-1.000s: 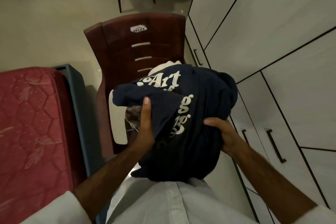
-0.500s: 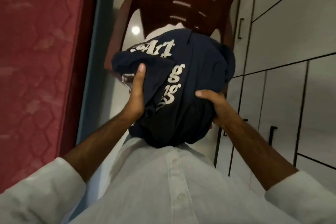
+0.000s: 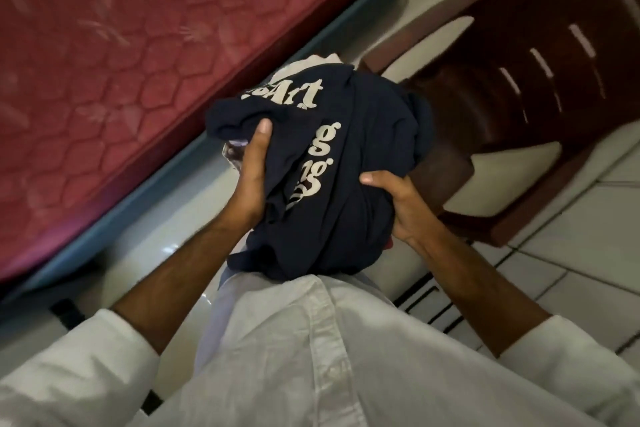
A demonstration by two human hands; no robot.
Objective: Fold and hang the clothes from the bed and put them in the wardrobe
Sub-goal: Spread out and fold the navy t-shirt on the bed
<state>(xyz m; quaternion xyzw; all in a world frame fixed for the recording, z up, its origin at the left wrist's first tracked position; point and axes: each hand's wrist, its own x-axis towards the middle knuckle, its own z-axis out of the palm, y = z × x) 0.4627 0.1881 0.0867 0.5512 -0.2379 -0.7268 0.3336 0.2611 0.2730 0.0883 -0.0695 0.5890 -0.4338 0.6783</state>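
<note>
Head cam: both hands are wrapped around a bundle (image 3: pixel 346 163) of clothes held against the chest, navy shirt on the outside, left hand (image 3: pixel 250 180) pinching a fold, right hand (image 3: pixel 398 208) cupping the side. Bed (image 3: pixel 121 45) is off to the left, chair (image 3: pixel 519 107) just beyond. Risk imo: lighter pieces peeking out underneath could slip free, since only the outer shirt is really gripped

- A red quilted mattress (image 3: pixel 114 45) on its blue bed frame (image 3: pixel 194 149) walls off the left.
- A dark brown plastic chair (image 3: pixel 519 87) blocks the right.
- Pale tiled floor (image 3: pixel 571 246) between them lies open.
</note>
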